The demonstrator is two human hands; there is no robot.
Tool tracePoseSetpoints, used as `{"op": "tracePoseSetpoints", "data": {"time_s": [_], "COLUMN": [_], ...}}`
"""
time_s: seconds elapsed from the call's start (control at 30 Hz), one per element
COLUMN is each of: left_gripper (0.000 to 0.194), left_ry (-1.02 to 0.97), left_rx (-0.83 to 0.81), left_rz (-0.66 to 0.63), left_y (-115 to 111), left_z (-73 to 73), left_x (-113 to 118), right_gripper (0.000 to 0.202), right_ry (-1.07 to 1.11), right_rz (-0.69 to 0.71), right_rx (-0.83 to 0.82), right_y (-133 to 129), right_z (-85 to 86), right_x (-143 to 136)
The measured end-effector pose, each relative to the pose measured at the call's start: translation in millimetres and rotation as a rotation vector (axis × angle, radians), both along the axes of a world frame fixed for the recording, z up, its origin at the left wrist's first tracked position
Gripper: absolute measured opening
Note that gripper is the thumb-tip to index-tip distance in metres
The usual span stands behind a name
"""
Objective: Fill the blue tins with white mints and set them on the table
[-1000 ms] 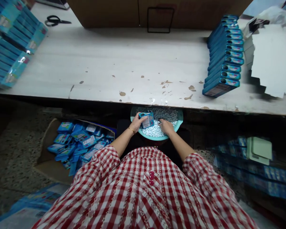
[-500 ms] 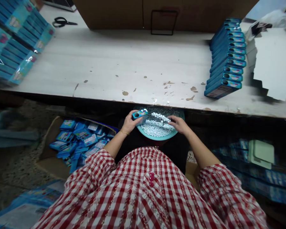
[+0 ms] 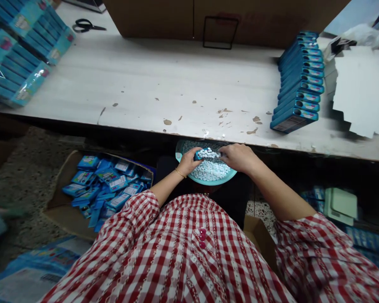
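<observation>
Over a turquoise basin (image 3: pixel 216 182) of small white pellets (image 3: pixel 213 171), my left hand (image 3: pixel 188 161) is closed round a small blue box (image 3: pixel 197 155). My right hand (image 3: pixel 240 157) comes from the other side, fingers pinched on what looks like a scoop (image 3: pixel 214 155) heaped with pellets. The scoop's outline is mostly hidden by its load. Its far end reaches the top of the box, and pellets lie there; I cannot tell whether any are dropping inside. The basin sits at my lap, below the table's front edge.
A carton (image 3: pixel 58 202) of many blue boxes stands at lower left. On the white table (image 3: pixel 164 84) are a row of blue boxes (image 3: pixel 298 84), scissors (image 3: pixel 86 26), wrapped packs (image 3: pixel 22 54) and white card sheets (image 3: pixel 360 90). A large cardboard box (image 3: pixel 164 21) stands behind.
My left hand has brought the blue box right, over the basin. The right hand has risen and turned, bringing the pellet-laden scoop to the top of the box.
</observation>
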State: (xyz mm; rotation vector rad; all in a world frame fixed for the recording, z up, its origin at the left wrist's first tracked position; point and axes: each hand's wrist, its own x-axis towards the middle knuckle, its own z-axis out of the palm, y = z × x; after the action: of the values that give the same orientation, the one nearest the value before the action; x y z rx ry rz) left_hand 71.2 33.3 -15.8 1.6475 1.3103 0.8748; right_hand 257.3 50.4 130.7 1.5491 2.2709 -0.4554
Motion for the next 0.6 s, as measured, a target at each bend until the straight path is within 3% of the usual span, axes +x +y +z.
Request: {"op": "tracePoseSetpoints", "data": {"time_s": [0.17, 0.4, 0.6], "left_gripper": [0.04, 0.041, 0.04], "left_ry": [-0.002, -0.014, -0.105], "left_rx": [0.009, 0.049, 0.04], "left_rz": [0.015, 0.002, 0.034], "left_y": [-1, 0, -4], "left_z": [-5.1, -4.7, -3.8], "left_x": [-3, -4, -15], "right_gripper": [0.03, 0.033, 0.036], "right_ry": [-0.094, -0.035, 0.071], "right_rz": [0.089, 0.053, -0.057], "right_rx": [0.037, 0.047, 0.092], "right_y": [-4, -11, -23], "right_z": [8.5, 2.7, -5.1], "right_x": [-13, -5, 32]}}
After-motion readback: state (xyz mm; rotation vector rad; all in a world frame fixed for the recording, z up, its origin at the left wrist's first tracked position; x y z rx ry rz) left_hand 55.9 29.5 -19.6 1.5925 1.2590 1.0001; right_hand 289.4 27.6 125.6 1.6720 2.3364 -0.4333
